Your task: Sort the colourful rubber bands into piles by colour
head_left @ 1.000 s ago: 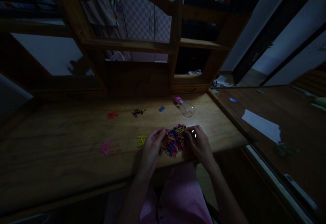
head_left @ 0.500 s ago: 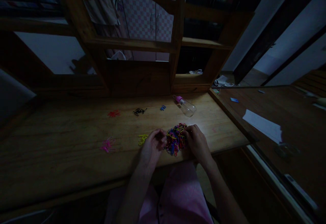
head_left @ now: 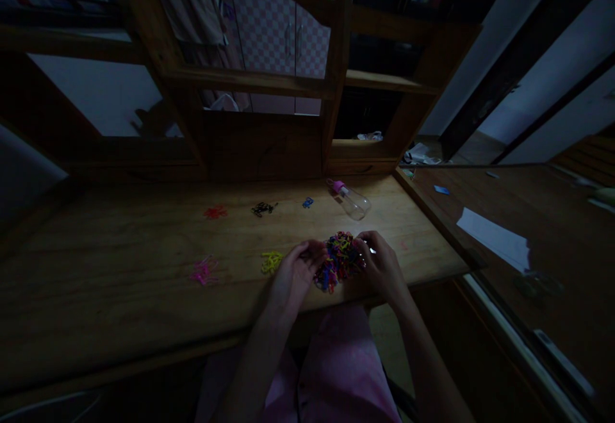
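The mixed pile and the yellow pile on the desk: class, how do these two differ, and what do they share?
The mixed pile shows many colours; the yellow pile shows just one.
The mixed pile is clearly larger than the yellow pile.
The mixed pile lies between the two hands, while the yellow pile lies to the left of the left hand.
Both are loose heaps of small pieces on the wooden desk.

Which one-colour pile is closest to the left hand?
The yellow pile, just beside the left hand. The pink pile, red pile, black pile and blue pile lie farther away.
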A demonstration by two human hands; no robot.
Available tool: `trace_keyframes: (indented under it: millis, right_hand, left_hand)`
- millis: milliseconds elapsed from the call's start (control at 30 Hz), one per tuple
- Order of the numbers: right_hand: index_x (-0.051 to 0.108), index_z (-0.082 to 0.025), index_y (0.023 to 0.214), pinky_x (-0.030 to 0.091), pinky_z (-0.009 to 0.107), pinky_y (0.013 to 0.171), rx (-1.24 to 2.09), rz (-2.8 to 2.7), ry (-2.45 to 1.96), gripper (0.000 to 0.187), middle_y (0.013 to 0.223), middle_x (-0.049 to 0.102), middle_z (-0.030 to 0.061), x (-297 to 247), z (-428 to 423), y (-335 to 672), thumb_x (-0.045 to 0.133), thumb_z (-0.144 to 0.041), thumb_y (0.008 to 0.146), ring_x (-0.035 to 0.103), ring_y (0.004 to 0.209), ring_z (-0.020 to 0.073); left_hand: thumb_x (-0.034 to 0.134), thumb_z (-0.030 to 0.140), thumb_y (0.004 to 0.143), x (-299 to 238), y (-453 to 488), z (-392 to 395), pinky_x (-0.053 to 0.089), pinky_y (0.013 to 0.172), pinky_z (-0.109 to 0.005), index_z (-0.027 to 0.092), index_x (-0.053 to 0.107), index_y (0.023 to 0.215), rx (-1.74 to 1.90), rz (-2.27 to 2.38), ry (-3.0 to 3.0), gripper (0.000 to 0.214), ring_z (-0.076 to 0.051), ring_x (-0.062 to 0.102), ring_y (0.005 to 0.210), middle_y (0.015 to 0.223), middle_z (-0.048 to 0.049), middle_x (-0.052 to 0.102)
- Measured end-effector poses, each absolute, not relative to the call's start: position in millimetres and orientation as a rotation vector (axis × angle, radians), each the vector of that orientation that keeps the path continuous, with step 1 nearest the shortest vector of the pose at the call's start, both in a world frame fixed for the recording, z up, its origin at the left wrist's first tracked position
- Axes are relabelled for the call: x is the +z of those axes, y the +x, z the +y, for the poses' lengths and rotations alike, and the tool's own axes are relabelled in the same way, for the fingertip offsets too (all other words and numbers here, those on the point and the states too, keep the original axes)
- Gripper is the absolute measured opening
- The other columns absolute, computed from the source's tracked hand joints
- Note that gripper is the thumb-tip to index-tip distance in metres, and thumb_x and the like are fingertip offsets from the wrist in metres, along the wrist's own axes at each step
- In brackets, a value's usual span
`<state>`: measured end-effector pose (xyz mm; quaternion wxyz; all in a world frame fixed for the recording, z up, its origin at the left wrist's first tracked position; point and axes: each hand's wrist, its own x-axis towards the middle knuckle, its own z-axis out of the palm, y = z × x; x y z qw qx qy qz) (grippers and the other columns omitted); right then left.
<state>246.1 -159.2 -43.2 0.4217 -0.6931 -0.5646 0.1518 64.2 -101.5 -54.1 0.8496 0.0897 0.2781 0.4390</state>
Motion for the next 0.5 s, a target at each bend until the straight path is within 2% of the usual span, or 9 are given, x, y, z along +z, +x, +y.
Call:
trace_keyframes:
  millis: [133,233,367,500]
  right_hand:
    - [0.056,-0.02,0.094,0.046,0.031,0.07,0.3,-1.439,-1.744,0.018,0.09,0.063,0.0064,-38.5,-158.7,241.7,0.047,-0.035,0.093,0.059,0.08,0.0192]
    - [0.057,-0.02,0.095,0.048,0.031,0.07,0.351,-1.467,-1.712,0.019,0.094,0.065,0.0076,-34.9,-158.5,237.2,0.048,-0.036,0.093,0.061,0.083,0.0199]
    - [0.058,-0.02,0.097,0.049,0.028,0.066,0.446,-1.452,-1.674,0.019,0.094,0.067,0.0058,-33.4,-158.8,234.4,0.049,-0.037,0.093,0.063,0.078,0.0179]
    - [0.058,-0.02,0.096,0.049,0.027,0.064,0.436,-1.441,-1.692,0.019,0.093,0.067,0.0052,-33.1,-159.0,234.0,0.05,-0.037,0.093,0.063,0.077,0.0172]
  left_hand:
    - [0.062,0.011,0.078,-51.4,69.3,-107.3,0.053,0.092,-0.031,0.006,0.072,0.09,0.925,0.511,0.414,0.016,-0.021,0.069,0.094,0.096,-0.0146,0.073]
    - [0.068,0.016,0.077,-42.1,72.8,-115.9,0.046,0.101,-0.036,0.01,0.072,0.099,0.874,0.501,0.569,0.023,-0.024,0.065,0.106,0.107,-0.0142,0.071]
    - [0.07,0.02,0.078,-28.7,76.2,-127.9,0.042,0.106,-0.037,0.015,0.072,0.104,0.795,0.52,0.618,0.027,-0.024,0.061,0.113,0.117,-0.0113,0.067]
    - [0.069,0.019,0.078,-25.9,78.2,-132.1,0.042,0.105,-0.036,0.015,0.071,0.107,0.845,0.554,0.61,0.029,-0.024,0.06,0.113,0.118,-0.0111,0.067]
